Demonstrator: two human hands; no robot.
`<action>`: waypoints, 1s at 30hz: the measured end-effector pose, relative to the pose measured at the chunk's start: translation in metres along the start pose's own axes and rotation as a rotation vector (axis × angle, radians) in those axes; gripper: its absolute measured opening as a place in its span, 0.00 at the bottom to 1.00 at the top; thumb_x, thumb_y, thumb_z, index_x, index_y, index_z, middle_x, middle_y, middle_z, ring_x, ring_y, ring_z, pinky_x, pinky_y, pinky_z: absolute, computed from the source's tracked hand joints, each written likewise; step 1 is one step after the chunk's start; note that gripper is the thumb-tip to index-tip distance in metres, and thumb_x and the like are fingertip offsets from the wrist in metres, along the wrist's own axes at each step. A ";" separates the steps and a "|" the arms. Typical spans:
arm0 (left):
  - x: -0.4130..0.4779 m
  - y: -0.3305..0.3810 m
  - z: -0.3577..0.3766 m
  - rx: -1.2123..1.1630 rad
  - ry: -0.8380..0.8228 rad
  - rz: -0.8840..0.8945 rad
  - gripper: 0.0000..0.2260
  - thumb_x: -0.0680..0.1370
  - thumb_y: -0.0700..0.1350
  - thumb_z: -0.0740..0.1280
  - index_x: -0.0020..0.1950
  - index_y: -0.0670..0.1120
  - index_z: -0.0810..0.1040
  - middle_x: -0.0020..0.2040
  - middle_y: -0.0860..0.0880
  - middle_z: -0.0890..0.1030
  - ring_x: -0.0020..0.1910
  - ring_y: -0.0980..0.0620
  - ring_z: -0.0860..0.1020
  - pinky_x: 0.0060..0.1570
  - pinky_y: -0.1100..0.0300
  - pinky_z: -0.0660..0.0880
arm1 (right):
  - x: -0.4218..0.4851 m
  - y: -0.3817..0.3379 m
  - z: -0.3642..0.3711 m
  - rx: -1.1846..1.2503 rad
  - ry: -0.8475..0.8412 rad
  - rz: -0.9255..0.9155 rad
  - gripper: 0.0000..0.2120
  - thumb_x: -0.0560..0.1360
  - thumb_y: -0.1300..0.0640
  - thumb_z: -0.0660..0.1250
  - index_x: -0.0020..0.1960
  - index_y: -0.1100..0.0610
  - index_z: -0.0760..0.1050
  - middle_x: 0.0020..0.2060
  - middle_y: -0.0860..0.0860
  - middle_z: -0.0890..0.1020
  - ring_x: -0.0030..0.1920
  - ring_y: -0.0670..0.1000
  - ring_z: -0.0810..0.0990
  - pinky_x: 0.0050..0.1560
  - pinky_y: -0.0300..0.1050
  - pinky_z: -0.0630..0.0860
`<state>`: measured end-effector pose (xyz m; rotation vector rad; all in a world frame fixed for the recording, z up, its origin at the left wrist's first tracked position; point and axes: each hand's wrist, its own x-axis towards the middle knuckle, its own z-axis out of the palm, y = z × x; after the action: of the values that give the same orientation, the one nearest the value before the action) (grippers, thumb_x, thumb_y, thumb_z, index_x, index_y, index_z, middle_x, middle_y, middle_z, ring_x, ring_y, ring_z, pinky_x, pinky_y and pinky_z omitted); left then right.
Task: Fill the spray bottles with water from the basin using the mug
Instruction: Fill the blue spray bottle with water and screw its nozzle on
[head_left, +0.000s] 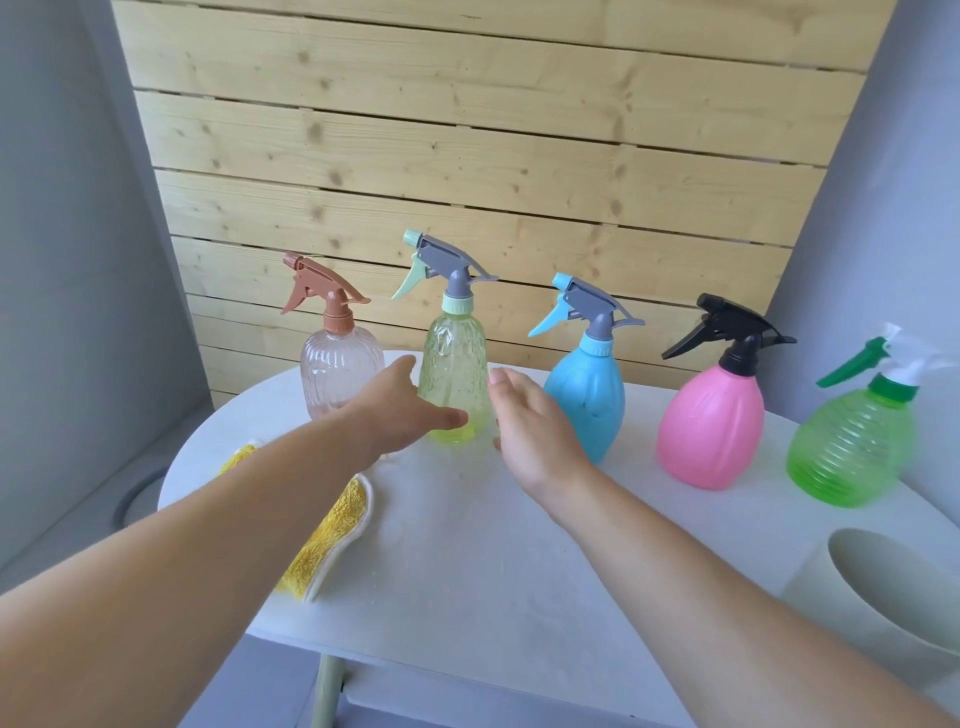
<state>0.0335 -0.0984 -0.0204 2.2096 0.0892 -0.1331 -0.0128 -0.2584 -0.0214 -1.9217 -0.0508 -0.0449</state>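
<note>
Several spray bottles stand in a row on the white table (467, 561): a clear pink one (340, 371), a yellow-green one (456, 374), a blue one (589, 405), a pink one with a black head (709, 431) and a green one (852, 452). All have their spray heads on. My left hand (402, 410) reaches to the left side of the yellow-green bottle, fingers extended, thumb at its lower front. My right hand (535, 431) is open just right of that bottle, apart from it. A cream mug (883, 597) lies at the right edge. No basin is in view.
A yellow cloth (332, 540) lies on the table's left part, partly under my left forearm. A wooden slat wall stands behind the bottles. The table's front edge runs below my arms, with a table leg (327, 691) under it.
</note>
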 end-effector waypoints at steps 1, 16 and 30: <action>-0.007 0.003 -0.001 0.058 0.028 -0.041 0.47 0.69 0.57 0.82 0.80 0.46 0.62 0.64 0.50 0.79 0.63 0.45 0.78 0.66 0.49 0.75 | -0.008 -0.002 -0.008 -0.054 0.081 -0.031 0.23 0.80 0.40 0.57 0.70 0.50 0.72 0.65 0.43 0.77 0.62 0.42 0.76 0.65 0.44 0.72; -0.044 0.064 0.079 0.065 -0.141 0.258 0.34 0.80 0.47 0.71 0.82 0.50 0.57 0.66 0.50 0.72 0.61 0.45 0.78 0.54 0.56 0.75 | 0.009 -0.009 -0.073 -0.135 0.408 0.084 0.15 0.77 0.45 0.65 0.57 0.54 0.76 0.47 0.48 0.80 0.49 0.54 0.80 0.42 0.45 0.71; -0.139 0.036 0.089 0.049 0.311 0.517 0.44 0.66 0.55 0.83 0.74 0.58 0.60 0.60 0.53 0.62 0.59 0.48 0.74 0.54 0.57 0.76 | -0.095 -0.043 -0.084 0.319 0.305 0.003 0.09 0.74 0.49 0.73 0.51 0.53 0.80 0.40 0.46 0.85 0.37 0.40 0.82 0.35 0.33 0.74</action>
<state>-0.1063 -0.1941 -0.0268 2.2131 -0.3158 0.4989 -0.1110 -0.3239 0.0422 -1.5785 0.1417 -0.3094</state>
